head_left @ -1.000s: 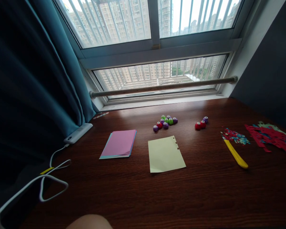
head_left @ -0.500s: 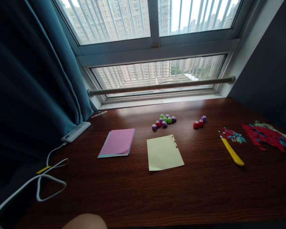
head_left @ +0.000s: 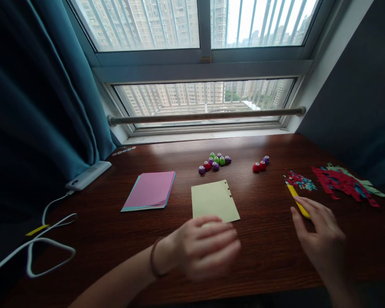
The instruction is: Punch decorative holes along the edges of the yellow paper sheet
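My left hand, smeared by motion, hovers over the near edge of a pale yellow sheet of paper and hides part of it. Its fingers look curled, but I cannot tell whether they hold anything. The sheet has small notches along its right edge. To the right, my right hand is at a craft knife with a yellow handle. Thumb and fingers are apart on either side of the handle, partly covering it. Beyond the knife's tip lie tiny red, blue and white paper bits.
A pink and blue paper stack lies left. Several purple, red and green beads sit behind the sheet, with three more beads farther right. Red and green paper scraps lie far right. A white power strip and cable are left.
Both hands have come in from the near side, the left to the sheet and the right to the craft knife. The view has shifted slightly, so the things appear farther left.
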`<state>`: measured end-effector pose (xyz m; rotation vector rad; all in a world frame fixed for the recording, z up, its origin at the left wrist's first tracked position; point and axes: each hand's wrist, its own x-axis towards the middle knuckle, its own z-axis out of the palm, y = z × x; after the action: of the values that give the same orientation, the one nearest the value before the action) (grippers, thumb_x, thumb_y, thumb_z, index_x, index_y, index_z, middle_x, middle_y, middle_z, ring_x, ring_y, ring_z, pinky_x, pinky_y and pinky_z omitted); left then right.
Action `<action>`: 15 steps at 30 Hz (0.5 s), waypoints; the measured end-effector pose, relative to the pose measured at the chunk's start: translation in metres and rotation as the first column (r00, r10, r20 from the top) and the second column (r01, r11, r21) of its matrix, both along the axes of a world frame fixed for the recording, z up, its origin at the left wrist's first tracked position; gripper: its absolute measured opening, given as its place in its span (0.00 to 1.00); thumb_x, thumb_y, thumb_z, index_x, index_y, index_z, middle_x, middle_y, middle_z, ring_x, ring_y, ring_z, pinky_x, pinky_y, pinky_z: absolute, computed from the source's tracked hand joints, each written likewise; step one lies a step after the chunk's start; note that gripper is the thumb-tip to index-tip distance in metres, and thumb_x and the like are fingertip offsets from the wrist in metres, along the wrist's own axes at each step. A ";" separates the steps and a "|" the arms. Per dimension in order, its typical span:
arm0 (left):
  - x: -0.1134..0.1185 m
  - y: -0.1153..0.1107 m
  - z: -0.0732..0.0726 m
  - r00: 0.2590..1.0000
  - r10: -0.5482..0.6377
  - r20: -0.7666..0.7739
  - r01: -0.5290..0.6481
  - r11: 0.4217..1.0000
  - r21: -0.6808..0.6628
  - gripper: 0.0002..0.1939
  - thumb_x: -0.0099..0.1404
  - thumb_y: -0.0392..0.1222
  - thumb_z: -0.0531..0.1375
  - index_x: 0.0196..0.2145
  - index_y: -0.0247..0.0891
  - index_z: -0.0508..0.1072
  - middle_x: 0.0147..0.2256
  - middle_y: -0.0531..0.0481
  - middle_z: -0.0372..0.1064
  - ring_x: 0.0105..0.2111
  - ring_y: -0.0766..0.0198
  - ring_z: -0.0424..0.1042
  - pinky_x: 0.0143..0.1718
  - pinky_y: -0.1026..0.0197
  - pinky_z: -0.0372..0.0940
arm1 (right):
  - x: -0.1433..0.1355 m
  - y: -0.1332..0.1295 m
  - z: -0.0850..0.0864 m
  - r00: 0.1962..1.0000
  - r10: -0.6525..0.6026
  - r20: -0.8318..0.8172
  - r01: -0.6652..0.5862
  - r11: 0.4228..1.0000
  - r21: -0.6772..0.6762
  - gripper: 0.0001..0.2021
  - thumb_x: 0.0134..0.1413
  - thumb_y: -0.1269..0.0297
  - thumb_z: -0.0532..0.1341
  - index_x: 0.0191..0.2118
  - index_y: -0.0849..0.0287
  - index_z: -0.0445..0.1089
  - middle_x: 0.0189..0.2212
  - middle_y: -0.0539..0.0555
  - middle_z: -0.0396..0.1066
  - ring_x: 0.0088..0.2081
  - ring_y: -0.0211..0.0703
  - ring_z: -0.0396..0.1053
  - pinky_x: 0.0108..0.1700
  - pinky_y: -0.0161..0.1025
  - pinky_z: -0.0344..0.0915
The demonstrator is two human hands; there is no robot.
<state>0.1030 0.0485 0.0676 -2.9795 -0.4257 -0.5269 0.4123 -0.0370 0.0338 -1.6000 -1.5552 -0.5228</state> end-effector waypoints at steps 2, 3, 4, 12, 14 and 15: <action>0.013 0.035 -0.012 0.996 -0.059 -0.074 0.058 0.998 -0.007 0.19 0.68 0.35 0.46 0.56 0.39 0.60 0.57 0.50 0.55 0.57 0.62 0.53 0.56 0.56 0.56 | 0.030 0.016 -0.026 0.996 -0.081 0.037 0.083 0.994 -0.075 0.14 0.58 0.63 0.55 0.47 0.62 0.67 0.42 0.59 0.68 0.44 0.50 0.65 0.50 0.47 0.61; 0.017 0.050 -0.021 0.994 0.034 -0.105 -0.038 0.999 -0.034 0.19 0.68 0.33 0.47 0.55 0.36 0.61 0.60 0.46 0.50 0.60 0.59 0.49 0.58 0.52 0.52 | 0.045 0.022 -0.039 0.990 -0.118 0.075 0.127 0.984 -0.124 0.16 0.58 0.60 0.54 0.47 0.64 0.68 0.42 0.60 0.68 0.44 0.51 0.64 0.49 0.48 0.61; 0.020 0.063 -0.032 0.983 0.108 -0.147 -0.118 0.991 -0.063 0.18 0.67 0.34 0.49 0.54 0.35 0.61 0.61 0.44 0.46 0.61 0.55 0.46 0.58 0.50 0.50 | 0.059 0.026 -0.051 0.982 -0.152 0.111 0.169 0.972 -0.164 0.17 0.58 0.59 0.53 0.47 0.65 0.68 0.42 0.61 0.67 0.43 0.53 0.64 0.48 0.49 0.62; 0.023 0.054 -0.069 0.958 0.206 -0.201 -0.232 0.965 -0.120 0.25 0.66 0.52 0.54 0.54 0.31 0.61 0.55 0.38 0.54 0.51 0.50 0.58 0.52 0.51 0.56 | 0.092 0.045 -0.089 0.960 -0.184 0.213 0.256 0.883 -0.394 0.19 0.57 0.62 0.51 0.49 0.69 0.65 0.42 0.64 0.67 0.38 0.52 0.64 0.43 0.46 0.65; 0.029 0.037 -0.062 0.952 0.229 -0.204 -0.258 0.958 -0.129 0.24 0.66 0.53 0.54 0.51 0.32 0.64 0.52 0.38 0.58 0.47 0.51 0.61 0.45 0.53 0.61 | 0.092 0.048 -0.086 0.961 -0.169 0.220 0.252 0.865 -0.433 0.18 0.57 0.65 0.49 0.50 0.69 0.64 0.41 0.64 0.68 0.37 0.52 0.65 0.43 0.47 0.64; 0.032 0.029 -0.059 0.944 0.240 -0.227 -0.275 0.952 -0.135 0.24 0.65 0.54 0.55 0.50 0.32 0.65 0.49 0.38 0.60 0.44 0.51 0.62 0.43 0.54 0.62 | 0.092 0.048 -0.083 0.960 -0.169 0.221 0.255 0.853 -0.455 0.18 0.57 0.66 0.48 0.50 0.69 0.63 0.39 0.63 0.69 0.36 0.52 0.65 0.42 0.47 0.64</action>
<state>0.1352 0.0773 0.0084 -3.0196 -0.8618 -0.1581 0.5039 0.0113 -0.0494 -2.1762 -1.7403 -0.4202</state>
